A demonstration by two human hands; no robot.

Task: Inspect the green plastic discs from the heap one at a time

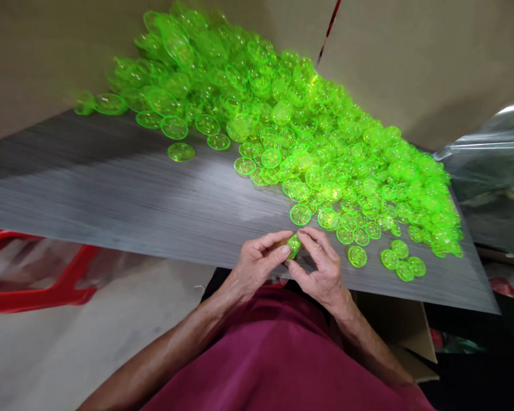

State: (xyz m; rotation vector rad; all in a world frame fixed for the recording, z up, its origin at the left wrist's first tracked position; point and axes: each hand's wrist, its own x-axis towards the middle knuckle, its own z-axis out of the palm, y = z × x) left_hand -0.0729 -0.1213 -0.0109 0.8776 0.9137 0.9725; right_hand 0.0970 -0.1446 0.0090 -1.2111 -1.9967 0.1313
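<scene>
Both of my hands meet at the table's front edge around one small green transparent piece (293, 246). My left hand (261, 258) pinches it from the left between thumb and fingers. From the right, my right hand (321, 264) grips the same piece with its fingertips. A large heap of bright green, see-through round pieces (282, 114) spreads over the back and right of the grey table (154, 200). Single round pieces lie near my hands, one (300, 214) just beyond them and another (357, 256) to the right of my right hand.
A small cluster of round green pieces (405, 270) lies near the right front edge. A red plastic chair or stool (64, 285) stands at the left. Below the table at right is an open cardboard box (405, 325). Clear plastic sheeting (488, 148) hangs at the right.
</scene>
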